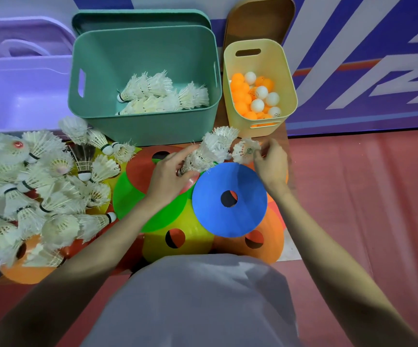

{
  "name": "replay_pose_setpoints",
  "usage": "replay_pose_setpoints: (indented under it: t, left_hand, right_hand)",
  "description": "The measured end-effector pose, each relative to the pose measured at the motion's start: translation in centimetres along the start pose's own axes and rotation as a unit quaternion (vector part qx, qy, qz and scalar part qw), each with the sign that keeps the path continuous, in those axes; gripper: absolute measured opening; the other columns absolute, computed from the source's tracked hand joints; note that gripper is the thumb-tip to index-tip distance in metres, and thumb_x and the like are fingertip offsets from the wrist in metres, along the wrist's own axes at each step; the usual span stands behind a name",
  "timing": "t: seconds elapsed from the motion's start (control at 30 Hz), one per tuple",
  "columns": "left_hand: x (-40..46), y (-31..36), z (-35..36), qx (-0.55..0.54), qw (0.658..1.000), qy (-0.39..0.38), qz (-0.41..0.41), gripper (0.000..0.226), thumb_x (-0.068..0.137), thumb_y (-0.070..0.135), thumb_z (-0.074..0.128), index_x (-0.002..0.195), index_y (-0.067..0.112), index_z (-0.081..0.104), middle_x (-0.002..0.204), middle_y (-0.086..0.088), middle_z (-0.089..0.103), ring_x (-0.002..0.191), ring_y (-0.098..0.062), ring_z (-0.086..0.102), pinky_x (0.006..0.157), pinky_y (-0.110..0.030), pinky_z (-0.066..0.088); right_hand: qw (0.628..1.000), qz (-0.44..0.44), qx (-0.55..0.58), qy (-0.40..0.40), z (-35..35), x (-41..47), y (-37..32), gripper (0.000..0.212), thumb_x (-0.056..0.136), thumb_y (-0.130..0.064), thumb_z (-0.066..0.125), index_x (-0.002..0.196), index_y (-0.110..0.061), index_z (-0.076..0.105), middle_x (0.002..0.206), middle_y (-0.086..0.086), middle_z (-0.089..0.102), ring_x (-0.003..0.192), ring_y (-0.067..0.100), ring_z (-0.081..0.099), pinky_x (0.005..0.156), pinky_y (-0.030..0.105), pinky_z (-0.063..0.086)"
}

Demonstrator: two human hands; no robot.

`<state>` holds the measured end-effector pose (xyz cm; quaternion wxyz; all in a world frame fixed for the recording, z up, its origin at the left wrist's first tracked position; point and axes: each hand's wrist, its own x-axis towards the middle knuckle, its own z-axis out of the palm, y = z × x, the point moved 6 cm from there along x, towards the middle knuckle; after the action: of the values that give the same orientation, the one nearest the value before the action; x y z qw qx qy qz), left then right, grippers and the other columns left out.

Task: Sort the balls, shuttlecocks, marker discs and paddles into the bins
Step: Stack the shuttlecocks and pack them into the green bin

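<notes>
grey shirt [197, 304] fills the bottom centre, both forearms running up from it toward the middle of the pile.

left hand [171, 175]: palm down, fingers curled round the cork ends of a stacked bunch of shuttlecocks [209, 151], feathers fanning up and right. bunch is tilted, lifted just off the marker discs, sitting just in front of the green bin [97, 71].

right hand [270, 162]: fingertips pinching a single shuttlecock [245, 151], cork end facing the camera, just right of the bunch and just below the yellow bin [285, 71].

under both hands: overlapping marker discs. blue disc [230, 199] on top, between the two wrists; green disc [137, 201], yellow disc [177, 244] and orange disc [260, 241] around and beneath it.

loose shuttlecock heap [40, 191] covers the left side, well apart from the hands, lying over more discs.

bins along the far edge: green one holds shuttlecocks at its bottom, lots of open volume above them. yellow one holds orange and white balls [255, 96], roughly half full. purple bin [20, 83] far left, contents not visible. green bin's near wall is right behind the held bunch; the gap between green and yellow bins is narrow. red floor [365, 196] to the right is open.
</notes>
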<state>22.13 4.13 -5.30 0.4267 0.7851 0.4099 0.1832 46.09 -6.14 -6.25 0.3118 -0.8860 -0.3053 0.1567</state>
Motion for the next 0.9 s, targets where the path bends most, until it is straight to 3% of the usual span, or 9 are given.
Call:
replay_pose_setpoints:
  t: [0.07, 0.17, 0.33, 0.47, 0.67, 0.8, 0.9]
  left_hand:
    - [0.0, 0.1, -0.1, 0.000, 1.000, -0.001, 0.001, 0.069, 0.077, 0.014, 0.077, 0.135, 0.038, 0.051, 0.118, 0.006, 0.063, 0.101, -0.016, 0.062, 0.091, -0.041, 0.053]
    - [0.0, 0.4, 0.0, -0.001, 1.000, 0.000, 0.008, 0.068, 0.077, 0.011, 0.078, 0.135, 0.034, 0.053, 0.116, 0.009, 0.061, 0.103, -0.015, 0.062, 0.093, -0.041, 0.052]
    - [-0.1, 0.7, 0.3, 0.019, 1.000, -0.003, 0.009, 0.068, 0.076, 0.012, 0.077, 0.135, 0.035, 0.052, 0.109, -0.009, 0.065, 0.091, -0.028, 0.061, 0.085, -0.045, 0.053]
    - [-0.3, 0.8, 0.5, 0.023, 1.000, -0.011, 0.007, 0.071, 0.075, 0.013, 0.077, 0.136, 0.037, 0.051, 0.106, -0.012, 0.065, 0.092, -0.029, 0.061, 0.084, -0.046, 0.053]
    - [-0.8, 1.6, 0.2, 0.006, 1.000, -0.014, 0.017, 0.070, 0.076, 0.013, 0.078, 0.134, 0.039, 0.051, 0.110, -0.007, 0.065, 0.094, -0.027, 0.062, 0.084, -0.046, 0.053]
    - [-1.1, 1.9, -0.9, -0.010, 1.000, 0.001, 0.008, 0.066, 0.073, 0.007, 0.078, 0.132, 0.028, 0.057, 0.118, 0.001, 0.066, 0.099, -0.015, 0.062, 0.090, -0.038, 0.053]
    - [-1.3, 2.0, -1.7, -0.018, 1.000, 0.005, 0.004, 0.063, 0.075, 0.006, 0.078, 0.131, 0.026, 0.059, 0.117, 0.006, 0.063, 0.100, -0.003, 0.059, 0.091, -0.021, 0.051]
  right_hand:
    - [0.999, -0.009, 0.026, 0.020, -1.2, -1.0, -0.5, 0.010, 0.088, -0.014, 0.053, 0.081, -0.008, 0.049, 0.069, 0.005, 0.054, 0.061, 0.022, 0.045, 0.055, 0.033, 0.027]
    - [0.991, -0.018, 0.129, 0.029, -2.5, -2.3, -1.8, 0.018, 0.092, -0.018, 0.056, 0.076, -0.013, 0.048, 0.060, -0.001, 0.049, 0.053, 0.012, 0.044, 0.053, 0.030, 0.032]
    - [0.944, -0.033, 0.328, 0.015, -4.1, -3.5, -4.6, 0.016, 0.088, -0.010, 0.055, 0.075, -0.017, 0.052, 0.066, 0.027, 0.054, 0.058, 0.023, 0.051, 0.054, 0.029, 0.041]
    - [0.933, -0.010, 0.356, -0.041, -3.7, -3.4, -5.7, 0.007, 0.082, -0.007, 0.056, 0.076, -0.003, 0.056, 0.062, 0.018, 0.052, 0.057, 0.020, 0.047, 0.052, 0.027, 0.040]
    - [0.954, 0.039, 0.271, -0.121, -1.3, -3.2, -6.3, 0.011, 0.076, 0.007, 0.059, 0.069, -0.001, 0.056, 0.060, 0.013, 0.053, 0.043, 0.009, 0.048, 0.048, 0.023, 0.040]
    - [0.950, 0.049, 0.265, -0.160, -0.4, -3.1, -6.8, 0.010, 0.077, 0.007, 0.061, 0.070, 0.000, 0.058, 0.053, 0.009, 0.054, 0.039, 0.006, 0.047, 0.043, 0.019, 0.039]
    - [0.942, 0.042, 0.271, -0.191, 0.2, -3.2, -7.3, 0.016, 0.081, 0.004, 0.062, 0.069, -0.003, 0.056, 0.052, 0.008, 0.054, 0.039, 0.006, 0.048, 0.044, 0.018, 0.040]
